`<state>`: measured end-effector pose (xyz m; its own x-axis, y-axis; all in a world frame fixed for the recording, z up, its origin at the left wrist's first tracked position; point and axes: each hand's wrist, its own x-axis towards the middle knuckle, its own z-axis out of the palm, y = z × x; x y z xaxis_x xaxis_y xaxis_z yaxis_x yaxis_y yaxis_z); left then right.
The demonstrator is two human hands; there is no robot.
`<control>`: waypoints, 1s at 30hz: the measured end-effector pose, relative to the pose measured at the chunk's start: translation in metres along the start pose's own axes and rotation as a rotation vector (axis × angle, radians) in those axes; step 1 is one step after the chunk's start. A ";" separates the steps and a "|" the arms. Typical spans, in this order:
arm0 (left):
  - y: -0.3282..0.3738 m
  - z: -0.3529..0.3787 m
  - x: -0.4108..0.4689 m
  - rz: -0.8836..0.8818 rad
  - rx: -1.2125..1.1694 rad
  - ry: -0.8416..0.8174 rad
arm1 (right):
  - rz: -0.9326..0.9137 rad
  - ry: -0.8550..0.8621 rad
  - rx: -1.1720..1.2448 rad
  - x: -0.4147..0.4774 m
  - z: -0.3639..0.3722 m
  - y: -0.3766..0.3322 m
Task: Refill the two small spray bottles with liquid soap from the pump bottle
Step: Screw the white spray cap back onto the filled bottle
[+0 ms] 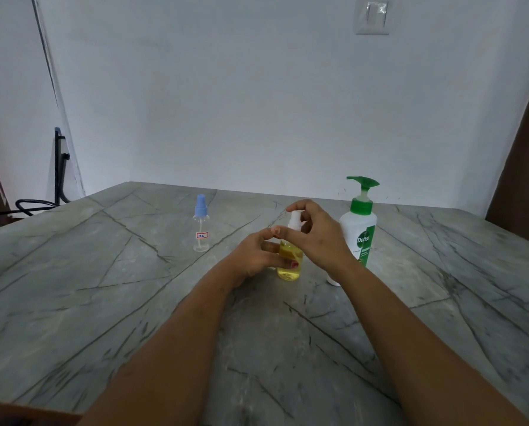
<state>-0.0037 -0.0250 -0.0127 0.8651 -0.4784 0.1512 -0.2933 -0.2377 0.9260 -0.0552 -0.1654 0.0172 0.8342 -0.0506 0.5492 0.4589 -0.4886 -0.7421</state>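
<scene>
While left grip (255, 256) holds filled bottle (289, 272), right grip (318, 238) pinches sprayer (295, 219).

Surface (103, 287): grey stone crossed by dark veins, with a soft sheen. Rear wall (226, 103): plain white, evenly but dimly lit. 1 switch plate (372, 17) sits high on it, right of centre. Dark brown panel (524, 179) along the right edge. Left side: black metal frame (58, 167) by the wall, black cable (32, 205) curling below it. Brown wooden edge (17, 415) at the bottom-left corner.
</scene>
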 end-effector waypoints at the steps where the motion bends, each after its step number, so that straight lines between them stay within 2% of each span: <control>1: 0.000 -0.001 0.000 -0.003 -0.006 0.000 | 0.015 -0.055 0.015 -0.001 0.000 0.000; 3: 0.000 -0.001 0.000 -0.005 -0.007 -0.004 | 0.047 -0.164 0.037 -0.001 0.000 0.001; 5: 0.001 -0.001 0.000 -0.014 -0.007 -0.005 | 0.073 -0.201 0.106 0.000 -0.003 0.001; 10: 0.000 -0.002 0.000 -0.023 0.006 0.007 | 0.068 -0.183 0.205 0.003 -0.009 0.001; 17: -0.001 -0.002 0.001 -0.004 0.021 0.009 | -0.001 0.035 -0.001 0.001 0.001 0.004; 20: -0.002 -0.002 0.001 -0.008 0.009 0.016 | -0.002 -0.022 -0.050 0.000 0.006 0.005; 24: 0.001 -0.003 -0.001 -0.009 -0.031 -0.018 | 0.120 -0.168 0.176 0.002 0.003 0.003; 26: 0.001 -0.002 -0.002 -0.016 -0.021 -0.014 | 0.159 -0.176 0.255 0.003 0.000 0.004; 30: 0.002 -0.002 -0.003 -0.015 -0.011 -0.002 | 0.121 -0.128 0.190 0.004 -0.001 0.004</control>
<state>-0.0059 -0.0222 -0.0103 0.8683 -0.4769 0.1367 -0.2759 -0.2352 0.9320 -0.0506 -0.1685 0.0165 0.9131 0.0178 0.4074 0.3921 -0.3129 -0.8651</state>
